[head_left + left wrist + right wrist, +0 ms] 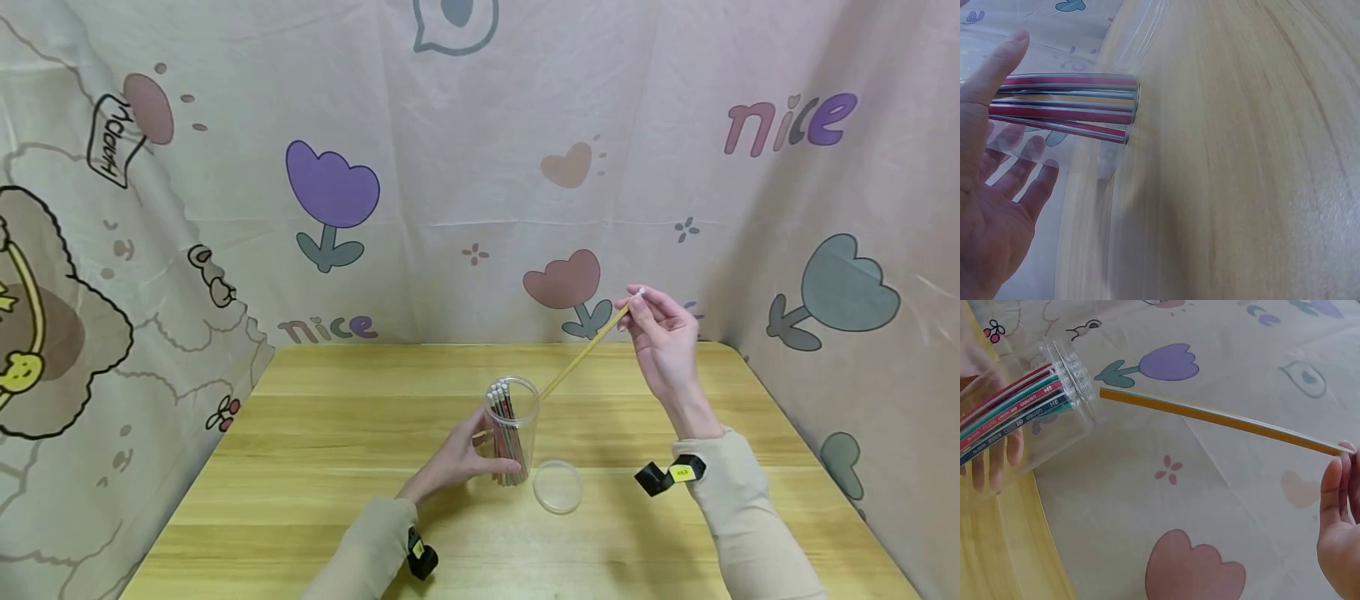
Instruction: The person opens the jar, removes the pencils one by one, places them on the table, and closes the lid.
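Note:
A clear plastic jar [529, 437] stands upright on the table, with a bundle of striped pencils [513, 448] leaning to one side inside it. My left hand [456, 457] grips the jar low down, thumb at the front and fingers behind. Up and to the right, my right hand [669, 346] pinches a yellow pencil [585, 355] at its white-tipped end. The pencil slants down toward the jar; in the right wrist view its lower end is just outside the jar's mouth [1079, 381]. "HB" lettering shows on pencils [1029, 412] in the jar.
A round clear lid [558, 487] lies flat on the wooden table [337, 433], right in front of the jar. Behind the table hangs a pale cloth [450, 167] printed with flowers. Each sleeve bears a small black wrist camera [670, 476].

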Motion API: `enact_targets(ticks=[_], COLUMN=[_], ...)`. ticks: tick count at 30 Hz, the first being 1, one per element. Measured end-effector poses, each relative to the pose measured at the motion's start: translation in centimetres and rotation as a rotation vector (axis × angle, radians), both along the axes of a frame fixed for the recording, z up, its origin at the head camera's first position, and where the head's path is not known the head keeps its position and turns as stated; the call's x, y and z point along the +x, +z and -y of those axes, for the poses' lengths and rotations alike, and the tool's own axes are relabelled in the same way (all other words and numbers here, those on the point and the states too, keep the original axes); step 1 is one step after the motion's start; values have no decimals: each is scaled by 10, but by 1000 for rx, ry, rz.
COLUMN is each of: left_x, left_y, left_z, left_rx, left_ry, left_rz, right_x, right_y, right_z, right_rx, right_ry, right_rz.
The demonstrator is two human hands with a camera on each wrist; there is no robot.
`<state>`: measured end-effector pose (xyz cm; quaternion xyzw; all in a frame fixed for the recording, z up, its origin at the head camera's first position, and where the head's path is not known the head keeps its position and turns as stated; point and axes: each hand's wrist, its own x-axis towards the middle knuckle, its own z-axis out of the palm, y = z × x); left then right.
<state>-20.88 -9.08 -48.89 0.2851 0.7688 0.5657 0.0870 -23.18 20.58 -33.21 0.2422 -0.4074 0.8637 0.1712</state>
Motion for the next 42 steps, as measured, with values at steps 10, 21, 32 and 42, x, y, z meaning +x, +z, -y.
enact_targets(ticks=[10, 21, 32, 42], left_x=[-2, -1, 0, -1], left_y=[-1, -1, -2, -1], left_z=[0, 0, -1, 0], left_rx=[2, -14, -22, -15], left_ry=[-11, 3, 7, 11], left_rz=[-20, -18, -17, -10], right_x=[-9, -20, -86, -84], right_y=[-23, -57, -175, -180], right_z=[-14, -17, -55, -57], right_rx=[100, 405, 557, 542], right_ry=[-6, -22, 0, 92], right_rz=[195, 347, 282, 301])
